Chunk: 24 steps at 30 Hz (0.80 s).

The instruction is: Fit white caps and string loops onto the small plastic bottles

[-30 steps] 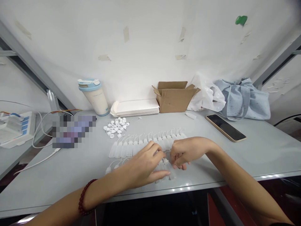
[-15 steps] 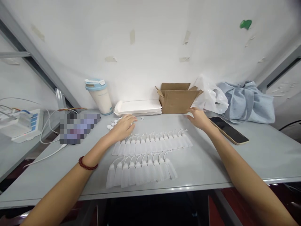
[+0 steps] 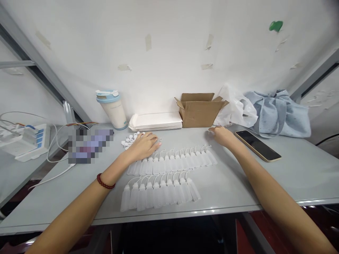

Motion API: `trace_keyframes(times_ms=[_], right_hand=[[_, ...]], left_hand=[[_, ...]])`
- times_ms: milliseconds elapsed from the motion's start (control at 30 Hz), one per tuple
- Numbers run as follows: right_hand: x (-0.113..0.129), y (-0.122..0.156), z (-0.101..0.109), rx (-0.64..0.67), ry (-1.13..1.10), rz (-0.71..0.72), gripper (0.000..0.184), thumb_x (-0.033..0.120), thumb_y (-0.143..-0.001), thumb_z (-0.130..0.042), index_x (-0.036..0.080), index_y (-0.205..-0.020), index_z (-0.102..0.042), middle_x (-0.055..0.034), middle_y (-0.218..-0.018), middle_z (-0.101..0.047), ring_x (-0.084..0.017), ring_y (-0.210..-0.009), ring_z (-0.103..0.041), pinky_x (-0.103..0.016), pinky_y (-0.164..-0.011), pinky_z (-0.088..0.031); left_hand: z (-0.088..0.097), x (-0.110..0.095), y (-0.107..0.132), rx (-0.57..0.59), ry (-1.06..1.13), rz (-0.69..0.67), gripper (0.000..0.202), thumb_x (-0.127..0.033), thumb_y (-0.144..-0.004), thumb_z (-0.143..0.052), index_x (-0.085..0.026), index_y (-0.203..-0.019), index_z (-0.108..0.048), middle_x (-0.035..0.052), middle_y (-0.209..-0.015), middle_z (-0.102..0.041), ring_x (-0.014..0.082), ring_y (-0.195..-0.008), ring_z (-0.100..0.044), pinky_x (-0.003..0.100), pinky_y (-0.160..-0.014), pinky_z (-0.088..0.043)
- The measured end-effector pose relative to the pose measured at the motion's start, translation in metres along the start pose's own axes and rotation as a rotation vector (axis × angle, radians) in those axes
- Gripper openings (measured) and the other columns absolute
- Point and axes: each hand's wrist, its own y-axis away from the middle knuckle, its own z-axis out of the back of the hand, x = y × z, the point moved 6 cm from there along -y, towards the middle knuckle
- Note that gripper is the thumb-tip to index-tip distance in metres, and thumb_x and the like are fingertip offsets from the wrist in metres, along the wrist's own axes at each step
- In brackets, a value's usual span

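My left hand (image 3: 145, 145) lies palm down with its fingers stretched out, beside a pile of small white caps (image 3: 129, 141) and partly over it. Its thumb side reaches above the left end of the back row of translucent plastic bottles (image 3: 174, 164), which have thin curved white strips at their necks. Closer to me lies a second row of the same bottles (image 3: 156, 195). My right hand (image 3: 222, 135) rests on the table, fingers loosely extended to the left, in front of the cardboard box (image 3: 198, 114). Nothing shows in either hand; the undersides are hidden.
Along the wall stand a cup with a blue lid (image 3: 112, 109), a stack of flat white boxes (image 3: 156, 121), a white plastic bag (image 3: 238, 109) and a light blue cloth bag (image 3: 280, 116). A phone (image 3: 256, 145) lies right; cables and a power strip (image 3: 34, 141) are left.
My left hand has shifted slightly right and towards me, uncovering more caps. My right hand has drawn back a little from the box, its fingers lower and closer together.
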Motion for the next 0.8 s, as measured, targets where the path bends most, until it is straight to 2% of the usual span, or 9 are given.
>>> trace_keyframes(times_ms=[167,300,400,467,533,600,700,800], right_hand=[[0.005,0.007,0.005,-0.017,0.014,-0.041,0.047,0.003,-0.079,-0.043,0.012,-0.122,-0.057,-0.0204,-0.11,-0.065,-0.031,-0.101,-0.062,-0.035,-0.074,-0.047],[0.009,0.012,0.012,-0.042,-0.014,-0.058,0.041,0.006,-0.08,-0.044,0.009,-0.118,-0.058,-0.0231,-0.102,-0.066,-0.035,-0.095,-0.064,-0.038,-0.072,-0.046],[0.024,0.016,0.023,-0.079,-0.072,-0.005,0.044,0.011,-0.082,-0.047,0.012,-0.126,-0.051,-0.0189,-0.109,-0.066,-0.031,-0.1,-0.062,-0.037,-0.078,-0.047],[0.043,0.022,0.032,-0.117,-0.203,0.103,0.044,0.017,-0.084,-0.05,0.017,-0.128,-0.049,-0.0121,-0.112,-0.066,-0.025,-0.101,-0.062,-0.034,-0.083,-0.047],[0.066,0.034,0.044,-0.187,-0.524,0.27,0.04,0.023,-0.084,-0.053,0.02,-0.123,-0.052,-0.0081,-0.107,-0.068,-0.022,-0.095,-0.064,-0.035,-0.085,-0.049],[0.087,0.048,0.051,-0.193,-0.763,0.397,0.036,0.029,-0.084,-0.054,0.022,-0.119,-0.055,-0.0059,-0.103,-0.069,-0.021,-0.094,-0.063,-0.036,-0.085,-0.049],[0.109,0.065,0.056,-0.146,-0.924,0.479,0.038,0.032,-0.083,-0.057,0.022,-0.119,-0.055,-0.0054,-0.1,-0.069,-0.02,-0.091,-0.063,-0.036,-0.084,-0.05],[0.119,0.073,0.056,-0.089,-0.995,0.499,0.039,0.032,-0.083,-0.059,0.022,-0.12,-0.055,-0.0049,-0.098,-0.069,-0.019,-0.088,-0.063,-0.036,-0.082,-0.05]], left_hand=[[0.005,-0.005,0.003,-0.039,0.026,-0.035,0.047,-0.048,-0.095,-0.031,-0.014,-0.105,-0.063,0.0135,-0.115,-0.06,0.03,-0.114,-0.049,0.053,-0.096,-0.036],[0.019,-0.012,0.009,-0.139,0.22,-0.015,0.048,-0.051,-0.094,-0.035,-0.014,-0.107,-0.063,0.0137,-0.119,-0.058,0.0275,-0.111,-0.053,0.044,-0.094,-0.043],[0.03,-0.017,0.014,-0.218,0.366,0.031,0.046,-0.051,-0.092,-0.04,-0.016,-0.114,-0.06,0.0118,-0.124,-0.056,0.0255,-0.109,-0.056,0.04,-0.091,-0.048],[0.034,-0.025,0.017,-0.258,0.402,0.011,0.044,-0.049,-0.091,-0.044,-0.016,-0.116,-0.059,0.0116,-0.124,-0.056,0.0251,-0.108,-0.057,0.04,-0.09,-0.049],[0.037,-0.034,0.02,-0.289,0.402,-0.03,0.043,-0.047,-0.091,-0.046,-0.016,-0.118,-0.057,0.0121,-0.124,-0.054,0.025,-0.108,-0.057,0.04,-0.09,-0.05],[0.038,-0.043,0.022,-0.302,0.388,-0.069,0.041,-0.044,-0.092,-0.046,-0.016,-0.12,-0.054,0.0122,-0.125,-0.052,0.0246,-0.107,-0.057,0.04,-0.089,-0.051],[0.039,-0.055,0.026,-0.321,0.368,-0.126,0.038,-0.04,-0.093,-0.045,-0.016,-0.122,-0.052,0.0121,-0.123,-0.052,0.0243,-0.106,-0.056,0.04,-0.089,-0.051],[0.041,-0.063,0.029,-0.331,0.377,-0.153,0.037,-0.038,-0.093,-0.045,-0.017,-0.123,-0.05,0.0125,-0.123,-0.051,0.0247,-0.108,-0.055,0.038,-0.085,-0.053]])
